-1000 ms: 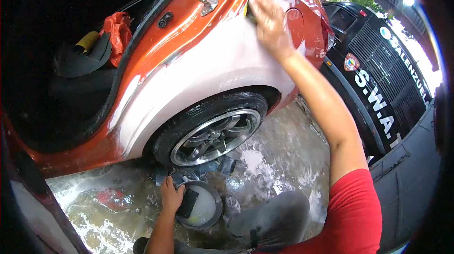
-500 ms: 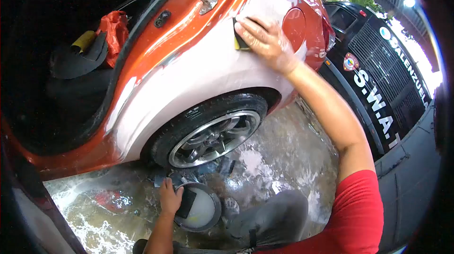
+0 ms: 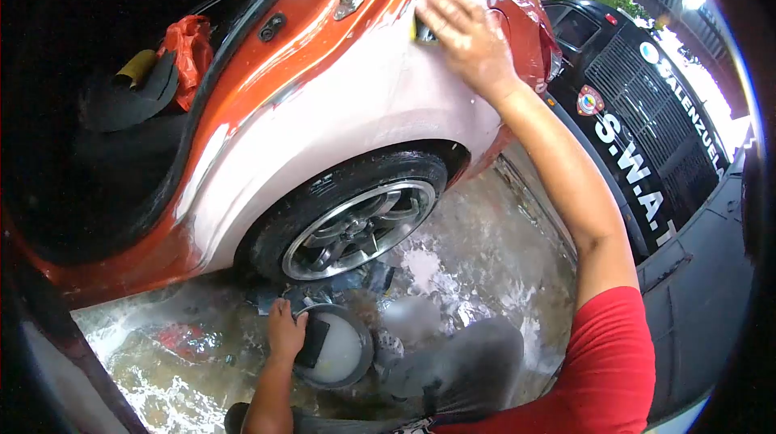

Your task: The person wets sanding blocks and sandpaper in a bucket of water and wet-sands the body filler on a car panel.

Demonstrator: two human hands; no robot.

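My right hand (image 3: 469,42) presses a black and yellow sanding block (image 3: 422,31) against the upper part of the car's rear fender (image 3: 388,94); the palm hides most of the block. Pale, primer-like patches cover the wet fender, with orange paint around them. Low down, my left hand (image 3: 286,329) is beside a round dark bucket (image 3: 368,357) of cloudy water. Its thumb and fingers close on a flat black piece (image 3: 312,343), which looks like sandpaper and leans over the water at the bucket's left side.
The rear wheel (image 3: 356,232) stands just beyond the bucket on a wet, white-streaked floor (image 3: 477,248). Inside the open door opening lie a red plastic bag (image 3: 190,58) and a yellow roll (image 3: 137,68). A black S.W.A.T. vehicle (image 3: 638,119) is parked at right.
My right hand has slid the block a little up and to the right across the fender. My left hand stays beside the bucket, and the view has shifted slightly.
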